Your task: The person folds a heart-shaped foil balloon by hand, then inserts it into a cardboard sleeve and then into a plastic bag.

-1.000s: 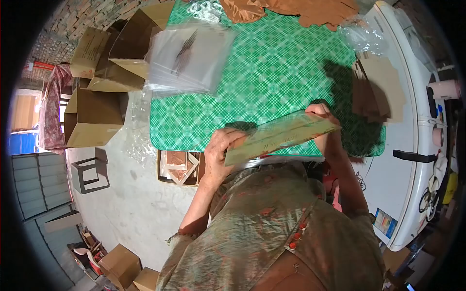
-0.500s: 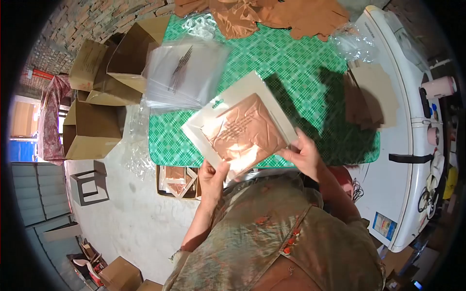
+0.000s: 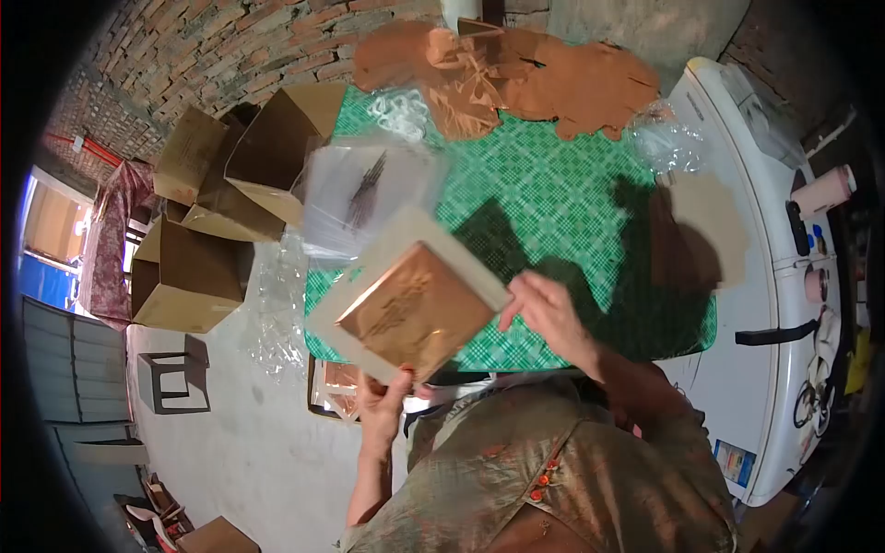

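The pale-bordered packet (image 3: 415, 300) with a shiny brown centre is held over the near left part of the green checked tabletop (image 3: 553, 175), far of the left hand (image 3: 378, 403) and left of the right hand (image 3: 550, 318). It looks nearly square, so no long axis stands out; it is turned cornerwise, one corner pointing far. The left hand grasps its near corner, thumb on top; the right fingers are at its right corner, though whether they pinch it I cannot tell. Compared with half a second ago, the packet has shifted left, overlapping more of the clear bag stack (image 3: 332, 212), and the bright glare on it is gone.
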`<action>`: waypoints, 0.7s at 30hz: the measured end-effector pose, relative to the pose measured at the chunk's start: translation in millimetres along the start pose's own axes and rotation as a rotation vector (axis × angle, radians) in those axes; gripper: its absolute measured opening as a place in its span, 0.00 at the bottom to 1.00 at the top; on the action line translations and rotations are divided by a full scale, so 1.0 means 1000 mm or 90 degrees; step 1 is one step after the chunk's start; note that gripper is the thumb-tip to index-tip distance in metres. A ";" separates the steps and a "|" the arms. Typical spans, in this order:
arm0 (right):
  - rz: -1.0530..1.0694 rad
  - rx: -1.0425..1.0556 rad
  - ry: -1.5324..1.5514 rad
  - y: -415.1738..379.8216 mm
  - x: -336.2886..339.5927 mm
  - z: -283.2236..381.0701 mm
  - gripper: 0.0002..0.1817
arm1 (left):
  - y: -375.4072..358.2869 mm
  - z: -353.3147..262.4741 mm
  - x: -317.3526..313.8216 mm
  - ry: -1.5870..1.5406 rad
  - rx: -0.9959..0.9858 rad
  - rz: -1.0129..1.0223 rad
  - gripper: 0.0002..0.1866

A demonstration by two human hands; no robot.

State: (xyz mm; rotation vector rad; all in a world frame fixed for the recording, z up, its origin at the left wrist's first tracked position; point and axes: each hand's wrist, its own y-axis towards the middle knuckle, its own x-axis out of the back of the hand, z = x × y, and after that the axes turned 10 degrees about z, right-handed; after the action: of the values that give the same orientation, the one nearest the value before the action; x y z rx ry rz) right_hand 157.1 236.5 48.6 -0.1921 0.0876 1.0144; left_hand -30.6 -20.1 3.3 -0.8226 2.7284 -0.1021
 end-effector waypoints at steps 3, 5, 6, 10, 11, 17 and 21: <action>-0.082 0.061 -0.151 0.055 0.039 0.001 0.17 | 0.004 -0.016 0.038 0.038 -0.072 -0.159 0.14; -0.166 0.106 -0.322 0.087 0.065 0.010 0.13 | 0.005 0.008 0.103 0.004 -0.129 -0.364 0.11; -0.188 0.181 -0.393 0.109 0.089 0.001 0.12 | 0.004 0.004 0.116 -0.027 -0.159 -0.411 0.10; -0.254 0.180 -0.483 0.168 0.146 0.006 0.15 | -0.015 0.034 0.191 -0.019 -0.200 -0.479 0.09; -0.260 0.165 -0.500 0.178 0.154 0.009 0.16 | -0.012 0.039 0.193 -0.046 -0.197 -0.490 0.09; -0.160 0.128 -0.482 0.198 0.129 0.014 0.21 | 0.002 0.000 0.145 -0.012 -0.172 -0.486 0.13; 0.049 0.105 -0.357 0.178 0.042 0.018 0.22 | 0.034 -0.049 0.079 0.001 -0.254 -0.363 0.09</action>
State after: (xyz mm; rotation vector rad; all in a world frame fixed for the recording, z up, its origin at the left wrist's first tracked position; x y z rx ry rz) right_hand 27.6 366.4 38.4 0.2511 -0.3329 1.1006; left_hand -125.9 -36.6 25.1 -1.6885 2.4605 0.3346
